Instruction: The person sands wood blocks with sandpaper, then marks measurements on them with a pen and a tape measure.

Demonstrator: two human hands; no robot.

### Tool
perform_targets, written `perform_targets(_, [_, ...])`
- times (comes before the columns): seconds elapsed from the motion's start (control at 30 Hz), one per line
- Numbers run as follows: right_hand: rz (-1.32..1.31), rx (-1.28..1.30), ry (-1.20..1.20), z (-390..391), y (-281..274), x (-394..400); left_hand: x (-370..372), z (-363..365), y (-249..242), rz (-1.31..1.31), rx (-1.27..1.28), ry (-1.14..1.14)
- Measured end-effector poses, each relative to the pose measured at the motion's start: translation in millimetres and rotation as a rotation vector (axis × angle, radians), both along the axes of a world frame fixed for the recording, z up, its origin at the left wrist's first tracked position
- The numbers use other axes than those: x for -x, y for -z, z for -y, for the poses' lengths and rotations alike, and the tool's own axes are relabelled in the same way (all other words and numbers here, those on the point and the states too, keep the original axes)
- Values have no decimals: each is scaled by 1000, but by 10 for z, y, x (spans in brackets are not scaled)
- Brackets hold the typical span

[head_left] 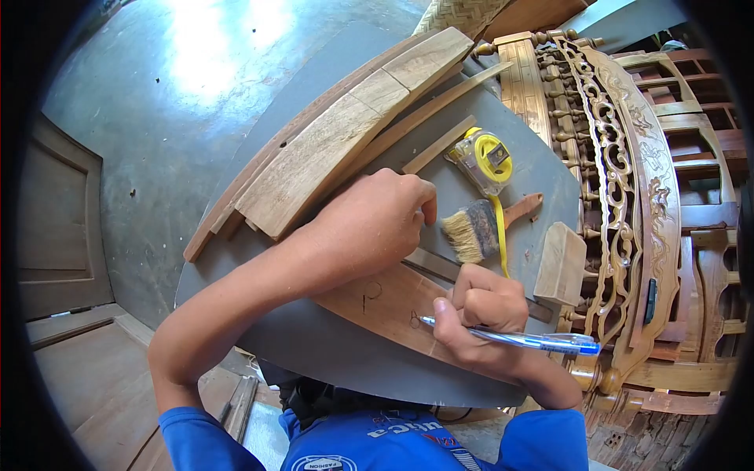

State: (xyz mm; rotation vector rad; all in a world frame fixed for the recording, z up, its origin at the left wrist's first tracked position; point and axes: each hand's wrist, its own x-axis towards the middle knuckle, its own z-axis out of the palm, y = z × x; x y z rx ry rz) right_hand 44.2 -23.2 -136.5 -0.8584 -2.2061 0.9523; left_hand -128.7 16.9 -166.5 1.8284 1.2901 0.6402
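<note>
A blue-and-clear ballpoint pen [542, 342] is pinched in my right hand [483, 318]. Its tip meets the face of a curved wooden board [393, 326], beside a small handwritten mark; a larger letter-like mark and pen lines also show on the wood. My left hand [385, 216] is curled above the board's far edge, fingers bent under and mostly hidden, so what they grip, if anything, cannot be seen. A flat dark strip [432, 264] lies between the hands. Just beyond them are a paintbrush [471, 231] and a yellow tape measure [488, 161] with its tape pulled out.
Thick curved wooden pieces [330, 141] are stacked along the left of the grey tabletop [275, 330]. Thin wood strips [440, 145] lie alongside. A wooden block [560, 263] sits at the right edge. Carved furniture [652, 180] stands right of the table; wooden panels [63, 212] are at left.
</note>
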Motion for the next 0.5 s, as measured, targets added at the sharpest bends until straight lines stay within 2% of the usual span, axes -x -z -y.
perform_targets(0.5, [-11,-21,-3,26,7,-4,1,3,-46,-13,32,9])
